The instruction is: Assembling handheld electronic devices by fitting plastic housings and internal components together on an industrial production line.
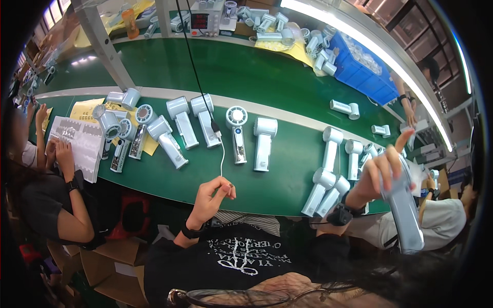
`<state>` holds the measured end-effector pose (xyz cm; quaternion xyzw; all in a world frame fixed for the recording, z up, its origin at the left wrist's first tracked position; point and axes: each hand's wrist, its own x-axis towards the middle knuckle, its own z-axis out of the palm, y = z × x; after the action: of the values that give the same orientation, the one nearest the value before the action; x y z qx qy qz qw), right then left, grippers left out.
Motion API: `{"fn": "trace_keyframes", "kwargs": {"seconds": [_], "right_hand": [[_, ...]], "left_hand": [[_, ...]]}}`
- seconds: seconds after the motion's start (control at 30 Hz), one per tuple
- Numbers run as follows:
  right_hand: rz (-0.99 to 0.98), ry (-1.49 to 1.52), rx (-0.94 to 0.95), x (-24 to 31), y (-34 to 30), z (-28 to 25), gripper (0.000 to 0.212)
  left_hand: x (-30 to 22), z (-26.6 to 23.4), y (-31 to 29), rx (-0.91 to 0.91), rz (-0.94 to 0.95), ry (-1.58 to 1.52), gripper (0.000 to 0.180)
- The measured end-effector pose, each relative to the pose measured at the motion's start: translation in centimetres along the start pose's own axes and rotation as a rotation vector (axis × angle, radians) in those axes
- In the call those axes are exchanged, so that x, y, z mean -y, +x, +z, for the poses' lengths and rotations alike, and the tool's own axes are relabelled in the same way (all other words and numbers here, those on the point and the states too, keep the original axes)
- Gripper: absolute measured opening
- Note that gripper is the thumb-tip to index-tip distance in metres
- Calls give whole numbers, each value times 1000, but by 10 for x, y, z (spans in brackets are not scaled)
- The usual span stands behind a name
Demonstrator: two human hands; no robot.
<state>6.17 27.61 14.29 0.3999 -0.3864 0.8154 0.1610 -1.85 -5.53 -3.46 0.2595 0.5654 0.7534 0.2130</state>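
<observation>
- R hand (375, 177) grips pale-blue fan (405, 218), lower R of frame.
- L hand (210, 199), lower ctr, curled at white cable (223, 156); can't tell if pinching.
- Hands well apart; I'd hold fan firmly, w/o tugging cable.

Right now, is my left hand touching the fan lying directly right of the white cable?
Apart. The head view shows bare green table between your left hand and that fan.
</observation>
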Motion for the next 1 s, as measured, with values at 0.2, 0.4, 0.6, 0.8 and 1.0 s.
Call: {"fn": "trace_keyframes", "kwargs": {"seconds": [0.2, 0.4, 0.6, 0.8, 1.0], "right_hand": [[353, -1326, -776, -89, 33, -138, 81], [764, -1227, -1180, -138, -6, -313, 86], [477, -1975, -425, -138, -21, -272, 93], [651, -1810, 1008, -120, 17, -104, 73], [173, -2070, 1262, -139, -11, -115, 63]], "left_hand": [[-9, 7, -2, -34, 3, 96, 25], [-12, 12, -3, -7, 35, 151, 28], [-12, 12, -3, -7, 41, 172, 27], [-11, 12, 0, -3, 29, 178, 24], [-15, 21, -4, 25, 11, 228, 23]]}}
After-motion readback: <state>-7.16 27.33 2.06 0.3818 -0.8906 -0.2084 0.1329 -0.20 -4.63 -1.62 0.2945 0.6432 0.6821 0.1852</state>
